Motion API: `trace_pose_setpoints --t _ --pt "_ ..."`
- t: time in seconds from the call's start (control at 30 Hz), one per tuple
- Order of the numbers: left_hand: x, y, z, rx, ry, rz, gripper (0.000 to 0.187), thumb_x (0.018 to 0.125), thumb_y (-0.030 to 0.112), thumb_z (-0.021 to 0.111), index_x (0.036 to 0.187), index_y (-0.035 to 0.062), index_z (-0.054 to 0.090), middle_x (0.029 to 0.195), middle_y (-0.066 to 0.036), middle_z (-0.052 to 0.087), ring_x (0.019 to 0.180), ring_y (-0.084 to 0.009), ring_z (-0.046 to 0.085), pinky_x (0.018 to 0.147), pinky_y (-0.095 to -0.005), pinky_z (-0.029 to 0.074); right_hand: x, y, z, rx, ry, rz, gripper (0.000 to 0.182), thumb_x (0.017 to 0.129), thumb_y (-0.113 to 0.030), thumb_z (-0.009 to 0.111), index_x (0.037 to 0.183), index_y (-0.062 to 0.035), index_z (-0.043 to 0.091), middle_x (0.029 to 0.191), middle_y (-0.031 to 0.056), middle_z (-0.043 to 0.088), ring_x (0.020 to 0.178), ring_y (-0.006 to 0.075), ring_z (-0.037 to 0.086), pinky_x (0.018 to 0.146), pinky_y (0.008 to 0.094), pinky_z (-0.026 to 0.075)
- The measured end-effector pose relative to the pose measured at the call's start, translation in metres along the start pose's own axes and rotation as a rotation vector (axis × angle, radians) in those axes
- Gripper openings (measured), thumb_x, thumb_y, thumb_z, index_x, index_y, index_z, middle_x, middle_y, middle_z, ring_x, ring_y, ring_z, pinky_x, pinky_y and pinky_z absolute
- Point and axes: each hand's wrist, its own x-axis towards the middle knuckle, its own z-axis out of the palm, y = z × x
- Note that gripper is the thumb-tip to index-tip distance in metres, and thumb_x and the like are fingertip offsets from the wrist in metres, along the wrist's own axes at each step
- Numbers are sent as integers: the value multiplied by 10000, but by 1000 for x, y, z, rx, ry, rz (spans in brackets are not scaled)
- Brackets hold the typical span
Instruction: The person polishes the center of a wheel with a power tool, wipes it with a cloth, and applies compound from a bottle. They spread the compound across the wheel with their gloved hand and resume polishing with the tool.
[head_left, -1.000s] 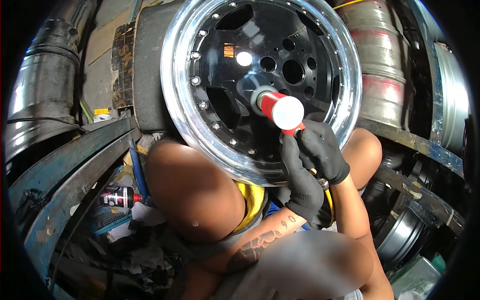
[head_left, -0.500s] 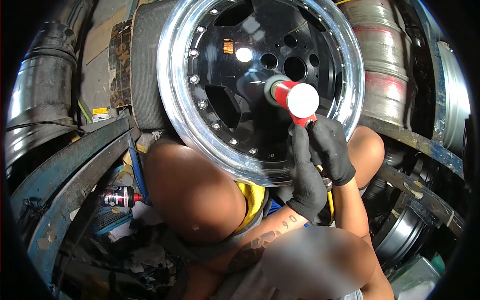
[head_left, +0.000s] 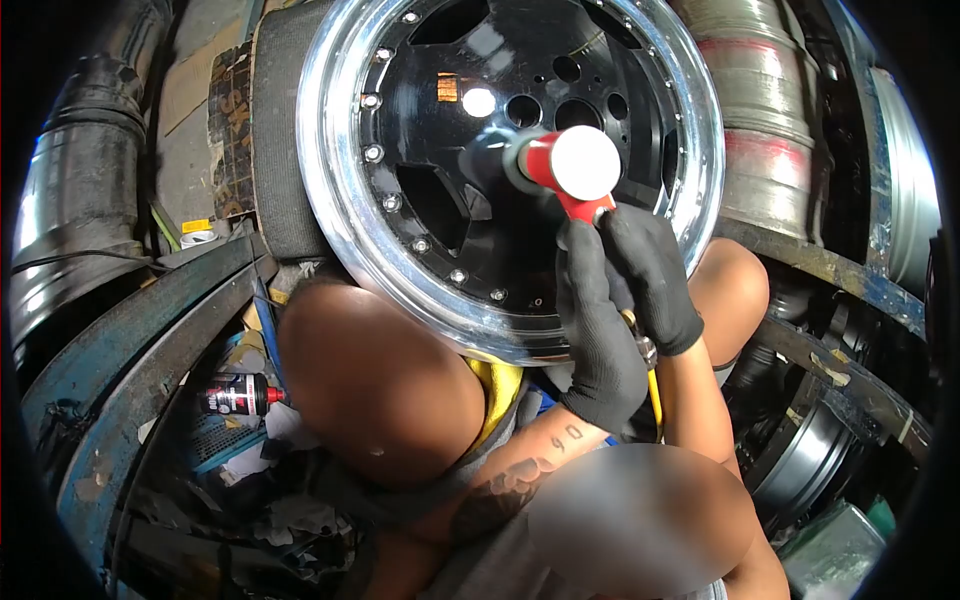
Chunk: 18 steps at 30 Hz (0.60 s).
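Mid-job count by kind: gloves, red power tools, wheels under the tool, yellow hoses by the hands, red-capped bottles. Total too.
Black gloves: 2, on the left hand and right hand
Red power tool: 1
Wheel under the tool: 1
Yellow hose: 1
Red-capped bottle: 1
Total: 6

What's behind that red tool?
The wheel's black face shows around the red tool, with part of a round pad. The patch directly behind both is covered.
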Motion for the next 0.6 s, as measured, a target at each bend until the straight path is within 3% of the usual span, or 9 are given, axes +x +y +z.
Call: trace_pose_setpoints --t 0.07,0.1,0.13,0.17,0.23,0.37,0.53,0.6 --pt "-10 -3 -2 -106 0 -86 365 1101 413 415 1244 107 553 1105 2 560 1021 -78 549 921 -266 448 -12 -11 -7 -14 -56 153 289 965 -236 562 948 50 594 795 120 566 696 189 513 653 328 439" --pt "-13 -3 0 -159 2 -130 366 1100 411 417 1250 105 551 1110 0 560 1029 -81 550 928 -269 447 -14 -9 -8 -49 -66 123 288 965 -235 561 940 50 595 794 121 567 687 189 516 647 332 438" --pt "-16 -1 7 -52 59 -110 393 1076 521 393 1075 160 548 950 51 579 908 -28 587 814 -223 477 -15 -7 -9 -84 -75 93 288 965 -235 559 932 49 597 793 122 569 677 188 519 641 336 438" --pt "-16 -2 6 -32 61 -90 394 1075 524 393 1067 160 545 941 53 572 894 -30 580 808 -226 473 -17 -5 -11 -119 -83 62 289 965 -234 557 923 48 599 793 122 570 668 188 521 634 340 438" --pt "-16 -2 4 7 65 -46 398 1073 530 394 1051 160 539 922 55 558 865 -32 568 795 -230 463 -16 1 -6 -171 -33 -99 311 976 -257 556 889 37 610 749 92 552 654 144 517 612 341 431" --pt "-12 9 6 -52 65 -33 392 1072 530 392 1018 166 528 903 61 544 839 -30 550 775 -223 449 1 -5 1 -144 -46 -234 309 973 -269 590 909 32 620 744 82 542 635 149 518 591 337 428" --pt "6 31 16 -74 63 62 389 1072 528 391 1007 168 522 895 63 539 831 -30 543 768 -222 444 14 -22 12 -183 -10 -269 314 998 -265 581 899 25 650 732 -12 555 668 47 472 569 268 383" --pt "15 43 20 -77 70 100 388 1072 528 391 1003 169 520 892 63 537 828 -31 540 765 -221 442 17 -28 14 -117 -42 -210 278 988 -241 597 934 27 651 748 1 568 676 70 493 583 269 398"
